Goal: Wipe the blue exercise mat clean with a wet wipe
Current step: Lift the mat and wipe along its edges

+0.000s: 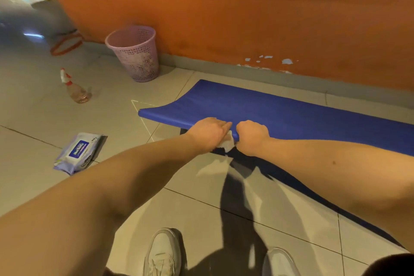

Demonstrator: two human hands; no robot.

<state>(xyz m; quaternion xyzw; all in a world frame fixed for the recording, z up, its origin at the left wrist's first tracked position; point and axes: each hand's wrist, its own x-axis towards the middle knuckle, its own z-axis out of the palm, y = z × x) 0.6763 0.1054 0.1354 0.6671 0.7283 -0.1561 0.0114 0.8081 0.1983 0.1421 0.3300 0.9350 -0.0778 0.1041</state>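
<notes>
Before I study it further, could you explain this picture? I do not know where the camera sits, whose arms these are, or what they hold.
No machine here: a person wears one camera on the head, looking down, so both bare arms are theirs. The right hand grips the raised edge of the blue mat. The left hand presses a white wet wipe against that edge. On the tiled floor lie a pack of wipes and a spray bottle; a pink basket stands by the wall. The white shoes are the person's.
</notes>
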